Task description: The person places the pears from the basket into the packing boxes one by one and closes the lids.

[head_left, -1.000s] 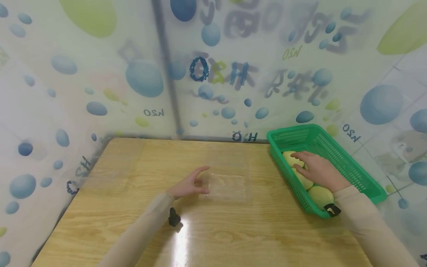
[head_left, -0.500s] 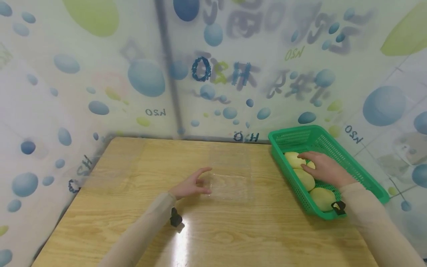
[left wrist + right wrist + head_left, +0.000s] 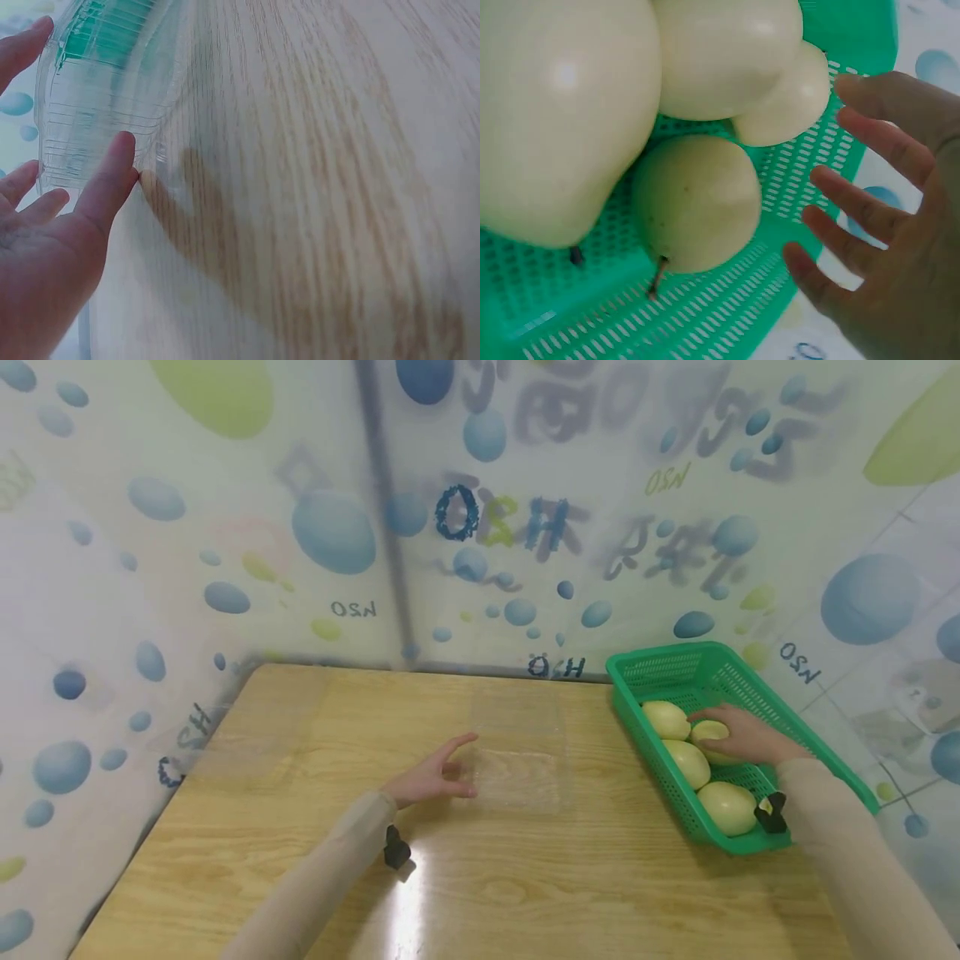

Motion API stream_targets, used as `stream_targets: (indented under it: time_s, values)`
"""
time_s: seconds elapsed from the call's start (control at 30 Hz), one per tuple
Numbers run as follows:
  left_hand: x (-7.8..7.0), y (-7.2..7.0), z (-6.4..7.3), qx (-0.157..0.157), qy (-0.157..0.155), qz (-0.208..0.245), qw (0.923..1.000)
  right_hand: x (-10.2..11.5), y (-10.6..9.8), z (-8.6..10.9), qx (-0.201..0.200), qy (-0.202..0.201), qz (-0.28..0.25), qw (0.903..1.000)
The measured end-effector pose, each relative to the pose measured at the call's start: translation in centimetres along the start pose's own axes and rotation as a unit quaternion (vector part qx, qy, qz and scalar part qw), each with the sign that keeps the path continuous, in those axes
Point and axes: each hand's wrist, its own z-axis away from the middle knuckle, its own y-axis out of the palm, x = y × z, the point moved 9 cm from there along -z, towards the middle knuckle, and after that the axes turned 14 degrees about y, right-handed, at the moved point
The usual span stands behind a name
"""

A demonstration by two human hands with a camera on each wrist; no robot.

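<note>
Several pale yellow pears lie in a green plastic basket (image 3: 821, 752) on the right of the table. My right hand (image 3: 742, 735) is over the basket, its fingertips beside one pear (image 3: 716, 742) in the head view. From the right wrist, the fingers are spread, with a gap between them and the stemmed pear (image 3: 697, 202). My left hand (image 3: 429, 777) is at the left side of a clear plastic clamshell box (image 3: 517, 781), thumb and fingers apart. In the left wrist view its fingertips are right at the ribbed wall of the box (image 3: 97, 127).
Another clear plastic container (image 3: 255, 727) lies at the table's far left. The wooden table (image 3: 525, 885) meets a patterned wall sheet (image 3: 480, 635) at its back edge. A black strap piece (image 3: 395, 847) hangs under my left wrist.
My right hand has shifted right and slightly down inside the basket, uncovering more of the pears. The left hand stays by the clear box; the view has drifted slightly.
</note>
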Motion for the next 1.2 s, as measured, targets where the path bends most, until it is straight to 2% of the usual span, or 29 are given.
stream_targets:
  time_s: [0.1,0.2,0.37,0.47,0.67,0.8,0.9,1.2]
  values:
    - [0.2,0.0,0.0,0.001,0.0,0.0,1.0,-1.2,0.5,-0.2,0.026,0.025,-0.021,0.9991]
    - [0.4,0.0,-0.1,0.002,-0.001,0.001,1.0,-2.5,0.8,-0.3,0.034,0.038,-0.037,0.998]
    - [0.3,0.0,-0.1,0.004,0.001,0.0,1.0,-4.0,1.3,-0.8,0.038,0.035,-0.068,0.9964]
    - [0.3,0.0,-0.1,0.006,0.003,0.002,1.0,-5.1,1.8,-1.1,0.061,0.037,-0.091,0.9933]
    - [0.8,0.0,-0.2,0.008,0.002,0.004,1.0,-7.9,2.8,-1.1,0.137,0.098,-0.179,0.9693]
    - [1.0,0.0,-0.1,0.007,-0.001,0.006,1.0,-8.5,3.3,-0.9,0.172,0.112,-0.213,0.9553]
    - [0.9,0.0,-0.1,0.006,-0.002,0.007,1.0,-8.6,3.5,-0.9,0.183,0.117,-0.229,0.9489]
    - [0.9,-0.2,0.2,0.001,0.004,0.007,1.0,-8.8,3.8,-1.2,0.184,0.134,-0.25,0.9411]
